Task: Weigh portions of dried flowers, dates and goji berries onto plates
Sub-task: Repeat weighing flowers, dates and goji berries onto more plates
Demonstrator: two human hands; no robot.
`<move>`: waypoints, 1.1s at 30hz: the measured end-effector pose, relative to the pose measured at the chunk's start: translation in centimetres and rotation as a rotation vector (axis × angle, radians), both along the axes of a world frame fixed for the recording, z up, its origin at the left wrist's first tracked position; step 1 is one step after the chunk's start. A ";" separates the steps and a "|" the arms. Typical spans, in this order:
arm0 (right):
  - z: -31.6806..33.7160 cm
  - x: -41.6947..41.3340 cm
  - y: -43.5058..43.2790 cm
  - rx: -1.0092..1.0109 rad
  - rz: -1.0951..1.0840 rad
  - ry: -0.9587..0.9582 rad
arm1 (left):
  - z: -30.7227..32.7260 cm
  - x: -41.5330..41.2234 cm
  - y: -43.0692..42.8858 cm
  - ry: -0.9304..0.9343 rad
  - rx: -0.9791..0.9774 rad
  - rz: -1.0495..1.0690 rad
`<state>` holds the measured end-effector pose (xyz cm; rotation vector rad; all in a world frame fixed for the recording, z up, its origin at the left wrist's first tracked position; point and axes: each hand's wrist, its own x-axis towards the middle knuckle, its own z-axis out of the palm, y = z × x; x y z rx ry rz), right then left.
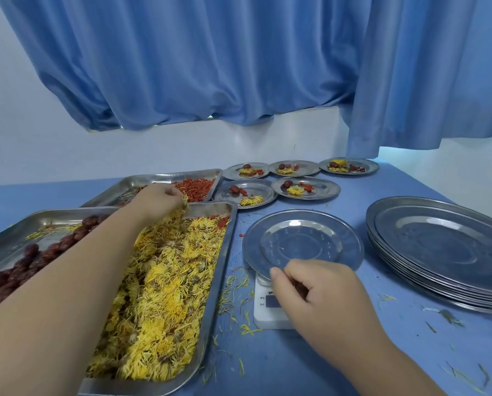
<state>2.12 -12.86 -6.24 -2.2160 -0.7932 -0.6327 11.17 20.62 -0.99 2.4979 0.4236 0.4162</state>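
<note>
Dried flowers (165,295) fill the right half of the big near tray (210,324) on the left of the worktop (310,367), a loose yellow heap within easy arm's reach, which makes sense since it's the stock being portioned from. Dates (25,261) sit in the left part of that same tray.

Right beside it, near-centre, is a small white scale (267,312) with an empty plate (302,241) on top, obviously waiting for a portion. The right hand (316,292) has its fingers curled and pinching the plate's near rim, I'd guess to steady or centre it on the scale. It also blocks most of the display, so no reading from me.

A bit farther, the left hand (159,202) reaches across to the far end of the flower heap, fingers bunched together around a tuft of petals, looks like a pinch for the scale plate.

Off to the right there's a stack of clean plates (444,252), parked close so the next one is a quick grab.

Farther back, a second tray holds the goji berries (199,188), and to its right five finished plates (299,178) each carry a little of all three, pushed far out of the way. Stray petals litter the worktop around the scale.
</note>
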 end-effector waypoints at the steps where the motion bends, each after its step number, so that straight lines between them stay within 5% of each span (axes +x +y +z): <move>1: 0.0 0.0 0.0 0.009 0.000 0.011 | 0.3 -0.3 -0.1 -0.023 -0.082 -0.004; 8: 0.1 0.4 -0.5 0.049 0.013 0.041 | 1.1 -2.5 -0.9 -0.040 -0.475 0.008; 22: 0.2 0.5 -1.0 0.087 0.018 0.064 | 1.4 -5.5 -1.6 0.065 -0.415 -0.137; 33: 0.2 0.6 -1.4 0.134 0.014 0.083 | 2.7 -6.6 -3.5 -0.069 -0.794 -0.272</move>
